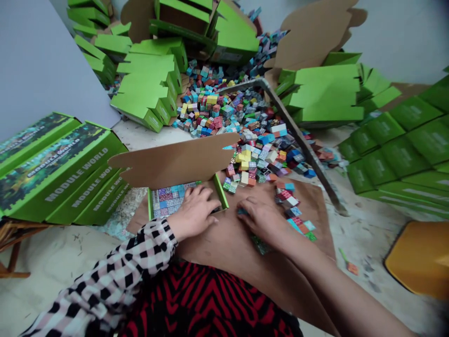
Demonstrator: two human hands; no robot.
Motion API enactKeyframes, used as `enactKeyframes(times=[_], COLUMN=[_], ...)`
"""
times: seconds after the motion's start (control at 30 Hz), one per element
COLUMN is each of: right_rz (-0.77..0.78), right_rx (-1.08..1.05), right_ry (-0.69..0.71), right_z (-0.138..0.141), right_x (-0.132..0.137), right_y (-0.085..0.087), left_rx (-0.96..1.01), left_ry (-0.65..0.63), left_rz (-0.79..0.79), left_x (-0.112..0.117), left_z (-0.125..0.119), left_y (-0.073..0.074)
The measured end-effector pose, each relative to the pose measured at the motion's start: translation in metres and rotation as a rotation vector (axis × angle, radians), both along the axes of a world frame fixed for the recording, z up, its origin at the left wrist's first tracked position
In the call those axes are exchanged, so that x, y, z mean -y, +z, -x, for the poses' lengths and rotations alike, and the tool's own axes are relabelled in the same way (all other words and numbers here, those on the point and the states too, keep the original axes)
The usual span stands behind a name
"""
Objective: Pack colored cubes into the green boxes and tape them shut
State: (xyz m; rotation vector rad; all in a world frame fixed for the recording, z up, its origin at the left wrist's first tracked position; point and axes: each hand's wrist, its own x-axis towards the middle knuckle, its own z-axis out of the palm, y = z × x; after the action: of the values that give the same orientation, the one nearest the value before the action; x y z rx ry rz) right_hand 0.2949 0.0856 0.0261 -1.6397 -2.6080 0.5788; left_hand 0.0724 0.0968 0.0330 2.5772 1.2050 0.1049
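Observation:
In front of me an open green box (150,206) with its brown cardboard lid (178,159) raised holds rows of small patterned blocks (168,199). My left hand (194,210) lies over the box's right part, fingers apart on the blocks; what is beneath its fingertips is hidden. Just right of the box, my right hand (263,220) is curled around a small blue block (242,211), only partly visible. A green-patterned block piece (260,244) lies under that wrist. Beside this hand, several loose blocks (294,211) form a line on the brown sheet (217,248).
A large heap of mixed blocks (210,112) spreads behind the box, crossed by a bent metal bar (298,135). Closed green boxes (80,178) stand at left, with more stacked at right (396,140). Unfilled-looking green cartons (150,84) lie behind. A yellow stool (421,257) is at right.

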Motion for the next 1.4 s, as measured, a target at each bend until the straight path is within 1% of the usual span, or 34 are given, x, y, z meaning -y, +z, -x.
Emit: enactKeyframes(times=[0.07, 0.13, 0.23, 0.33, 0.4, 0.53, 0.63, 0.7, 0.77, 0.87, 0.97, 1.03, 1.1, 1.17, 1.27, 1.33, 1.4], right_rz=[0.0, -0.012, -0.022, -0.014, -0.008, -0.013, -0.038, -0.044, -0.036, -0.03, -0.028, -0.018, -0.044, -0.135, -0.277, -0.305, -0.29], right_rx=[-0.026, -0.044, -0.078, -0.094, -0.084, -0.069, -0.049, -0.027, -0.019, -0.055, -0.078, -0.042, 0.016, 0.025, -0.052, -0.049, 0.017], right_ry=[0.001, -0.002, -0.003, -0.002, -0.004, -0.008, -0.012, -0.022, -0.028, -0.021, -0.025, -0.024, -0.015, -0.008, 0.036, 0.098, 0.158], right_z=[0.0, 0.0, -0.001, -0.001, -0.001, -0.001, 0.0, 0.001, 0.001, 0.001, 0.0, -0.001, -0.001, 0.004, 0.02, 0.034, 0.047], right_x=[0.0, -0.001, 0.0, 0.0, 0.0, -0.001, -0.001, 0.0, 0.0, 0.0, 0.001, 0.003, 0.006, 0.01, 0.015, 0.014, 0.011], right_y=[-0.002, -0.003, -0.004, -0.006, -0.008, -0.01, -0.01, -0.009, -0.009, -0.011, -0.011, -0.009, -0.002, 0.007, 0.023, 0.028, 0.028], left_rx=[0.003, 0.018, 0.093, 0.157, 0.12, -0.008, -0.045, -0.06, -0.055, -0.014, 0.017, 0.026, 0.016, -0.03, -0.121, -0.157, -0.173], left_ry=[-0.02, -0.034, -0.008, 0.098, 0.135, 0.058, 0.023, 0.012, 0.022, 0.082, 0.108, 0.103, 0.106, 0.126, 0.163, 0.169, 0.18], left_rz=[-0.002, 0.043, 0.115, 0.065, 0.004, -0.045, -0.083, -0.096, -0.085, -0.044, -0.026, -0.035, -0.046, -0.057, -0.092, -0.136, -0.184], left_x=[-0.002, -0.004, -0.008, -0.01, -0.01, -0.007, -0.005, -0.005, -0.005, -0.003, 0.003, 0.008, 0.015, 0.022, 0.031, 0.035, 0.037], left_z=[-0.002, -0.002, -0.001, 0.0, -0.001, -0.005, -0.006, -0.006, -0.005, -0.004, -0.001, 0.005, 0.013, 0.022, 0.032, 0.034, 0.034], left_y=[0.002, 0.003, 0.003, 0.001, 0.001, 0.007, 0.012, 0.013, 0.011, 0.007, 0.008, 0.011, 0.012, 0.01, -0.002, -0.011, -0.019])
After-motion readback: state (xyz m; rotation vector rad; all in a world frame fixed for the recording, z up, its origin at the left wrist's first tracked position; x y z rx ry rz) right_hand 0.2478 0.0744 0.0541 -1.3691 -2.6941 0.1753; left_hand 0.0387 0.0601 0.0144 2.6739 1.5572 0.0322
